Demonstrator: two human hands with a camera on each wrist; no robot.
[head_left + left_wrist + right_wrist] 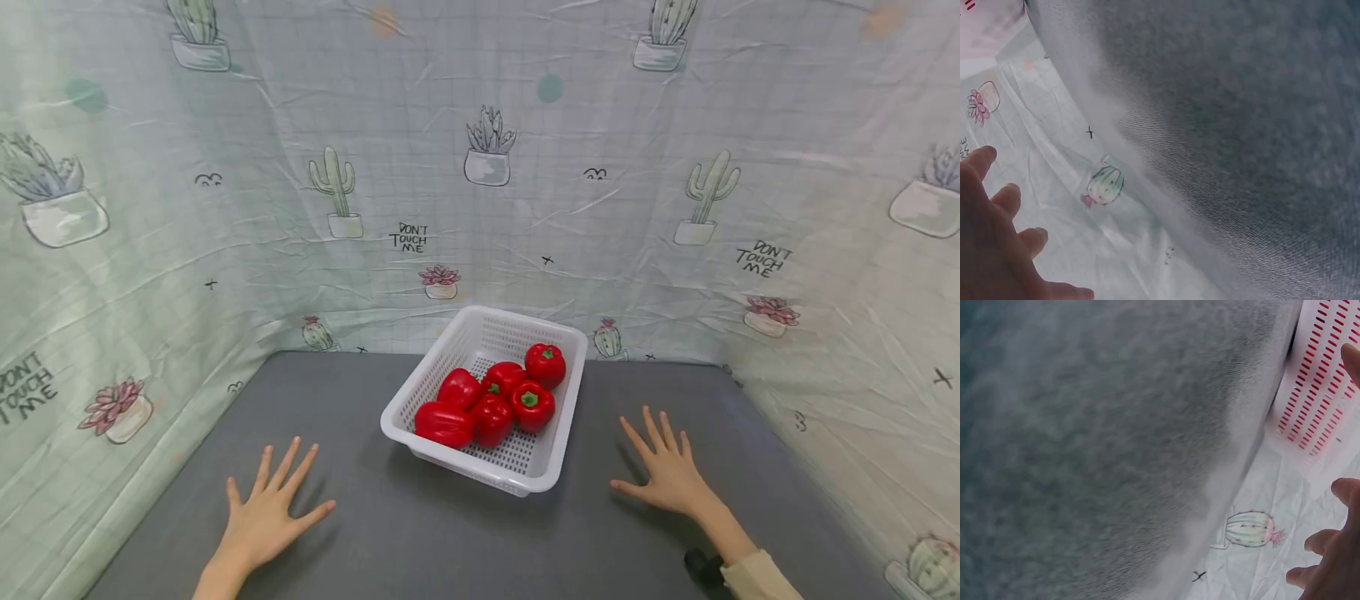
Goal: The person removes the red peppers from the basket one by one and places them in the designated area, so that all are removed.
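Observation:
A white plastic basket (420,446) with slotted walls stands turned at an angle on the grey table. Several red bell peppers (492,419) with green stems lie inside it, gathered toward its front and right. To the left of the basket, my left hand (262,521) is spread with fingers straight, holding nothing. On the other side my right hand (667,475) is spread too, its fingers apart and touching no object. In the right wrist view the basket's slotted wall (1319,381) appears beyond the fingertips, with red showing through the slots.
A pale cloth (525,225) printed with potted cacti and "Don't touch me" hangs behind and along both sides of the grey table (360,533). At my right wrist is a dark strap piece (703,568) beside a beige sleeve (757,577).

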